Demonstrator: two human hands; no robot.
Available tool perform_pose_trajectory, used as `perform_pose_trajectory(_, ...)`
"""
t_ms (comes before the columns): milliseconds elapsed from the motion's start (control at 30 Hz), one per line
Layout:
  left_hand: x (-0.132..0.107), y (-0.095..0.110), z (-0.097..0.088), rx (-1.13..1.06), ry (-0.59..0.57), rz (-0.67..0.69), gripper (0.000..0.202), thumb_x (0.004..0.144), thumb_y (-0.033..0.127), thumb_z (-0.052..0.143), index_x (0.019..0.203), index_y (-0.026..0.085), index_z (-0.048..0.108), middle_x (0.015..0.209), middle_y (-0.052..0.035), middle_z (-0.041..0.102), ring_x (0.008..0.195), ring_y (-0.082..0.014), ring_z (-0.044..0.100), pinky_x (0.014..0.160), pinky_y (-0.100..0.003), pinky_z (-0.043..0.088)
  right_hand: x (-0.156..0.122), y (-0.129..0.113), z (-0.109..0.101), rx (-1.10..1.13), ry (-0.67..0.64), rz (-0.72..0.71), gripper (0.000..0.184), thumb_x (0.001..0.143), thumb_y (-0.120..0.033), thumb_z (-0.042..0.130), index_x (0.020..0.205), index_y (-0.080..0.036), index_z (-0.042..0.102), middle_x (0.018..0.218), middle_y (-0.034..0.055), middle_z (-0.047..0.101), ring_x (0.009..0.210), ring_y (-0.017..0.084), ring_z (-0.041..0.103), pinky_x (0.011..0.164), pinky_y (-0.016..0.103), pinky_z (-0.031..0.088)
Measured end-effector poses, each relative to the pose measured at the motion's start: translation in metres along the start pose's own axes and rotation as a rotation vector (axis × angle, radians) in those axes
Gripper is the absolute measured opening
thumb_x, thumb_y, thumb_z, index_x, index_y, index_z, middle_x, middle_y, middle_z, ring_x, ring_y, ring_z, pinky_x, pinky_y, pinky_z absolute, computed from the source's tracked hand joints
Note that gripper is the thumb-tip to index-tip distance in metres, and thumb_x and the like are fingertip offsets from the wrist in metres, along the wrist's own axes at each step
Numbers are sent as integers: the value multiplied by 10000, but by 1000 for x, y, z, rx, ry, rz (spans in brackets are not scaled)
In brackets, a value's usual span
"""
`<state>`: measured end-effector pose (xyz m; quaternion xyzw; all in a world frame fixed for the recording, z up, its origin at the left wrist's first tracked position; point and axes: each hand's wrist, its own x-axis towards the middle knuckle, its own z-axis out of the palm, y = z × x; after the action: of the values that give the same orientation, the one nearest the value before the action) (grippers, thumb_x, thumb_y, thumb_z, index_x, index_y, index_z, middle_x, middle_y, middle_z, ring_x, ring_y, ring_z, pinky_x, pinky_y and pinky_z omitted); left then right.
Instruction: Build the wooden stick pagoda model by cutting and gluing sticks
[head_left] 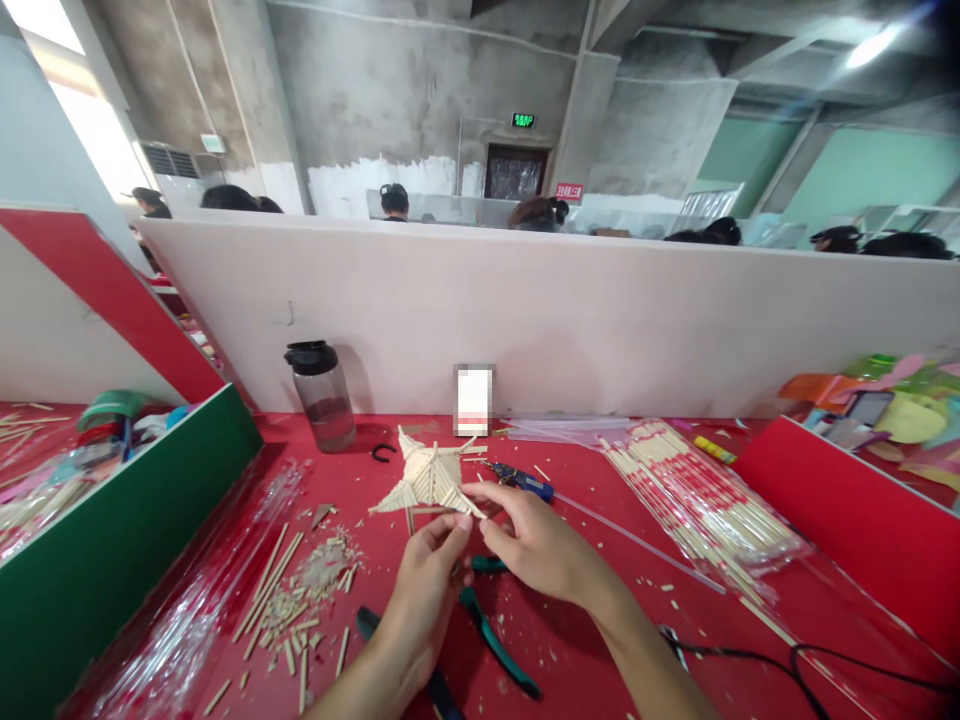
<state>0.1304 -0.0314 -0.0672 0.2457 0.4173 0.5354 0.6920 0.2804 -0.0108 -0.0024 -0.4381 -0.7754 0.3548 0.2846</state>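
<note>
The left hand (429,575) pinches one point of a stick star (430,478) between thumb and forefinger; the right hand (529,530) is half open, its fingertips at that same point — whether they grip it, one cannot tell. The star is held over the middle of the red counter (585,640). Too hard a squeeze could snap or loosen its thin sticks, and a careless sweep of the right hand could knock the blue glue gun (523,482) lying just beyond it. Counted: one star, one glue gun, one bottle (322,395); the loose sticks (270,580) lie too jumbled to number.
</note>
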Motion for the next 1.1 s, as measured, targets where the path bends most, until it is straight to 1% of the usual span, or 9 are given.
perform_pose_trajectory(67,-1,-1,1,-29,-3,-12,462,588,454,918,859,154,693,713,53,587,536,-38,445,503,-156,360,0,-1,0,-3,-3,0,426,940,-213,503,1352,-195,610,1321,105,677,1204,239,638,1005,356,498)
perform_pose_trajectory(200,-3,-2,2,-78,-4,-18,435,601,413,925,862,147,698,706,52,576,549,-31,454,506,-138,376,-1,-1,-1,-9,-3,0,428,940,-210,501,1353,-200,613,1321,102,678,1204,237,637,1006,352,493)
perform_pose_trajectory(333,-4,-4,4,-137,-11,-26,421,610,394,926,864,140,706,709,44,580,556,-32,460,512,-140,389,-1,-3,-1,-29,6,-6,418,942,-205,497,1339,-214,627,1315,98,683,1180,237,649,970,341,507)
perform_pose_trajectory(467,-5,-4,6,-168,-4,-40,416,612,391,925,853,140,697,681,51,562,559,-40,464,521,-150,396,-1,-5,-2,-26,7,-12,415,939,-195,502,1331,-217,636,1232,93,722,1145,235,666,948,334,517)
perform_pose_trajectory(567,-7,-3,7,-172,-1,-34,415,619,395,921,852,137,694,666,56,547,553,-41,452,512,-150,383,-1,-5,-2,-12,8,-15,419,932,-180,504,1329,-214,637,1184,90,737,1128,230,673,947,331,518)
perform_pose_trajectory(667,-9,-2,6,-178,-8,-27,407,636,390,914,864,132,698,683,48,558,565,-43,459,518,-152,385,-1,-4,-1,-9,4,-12,408,933,-183,503,1315,-214,643,1185,88,736,1123,228,676,939,330,523)
perform_pose_trajectory(800,-10,-1,6,-163,-16,-33,407,622,361,925,873,130,704,708,43,568,570,-42,455,517,-156,384,-1,-3,-1,-17,9,-14,398,927,-183,512,1299,-214,649,1183,85,737,1115,227,677,940,334,523)
perform_pose_trajectory(967,-10,-1,5,-142,-29,-32,409,608,372,928,849,134,698,692,49,552,569,-45,447,511,-160,372,0,-3,2,-4,24,-6,390,922,-190,537,1295,-226,643,1164,69,738,1006,198,708,883,305,537)
perform_pose_trajectory(1100,-8,-3,3,-125,-22,-24,399,637,393,911,851,140,688,679,52,545,567,-44,444,515,-154,367,1,-3,5,-44,48,11,358,920,-216,555,1265,-217,652,1171,77,734,1025,210,699,880,311,537)
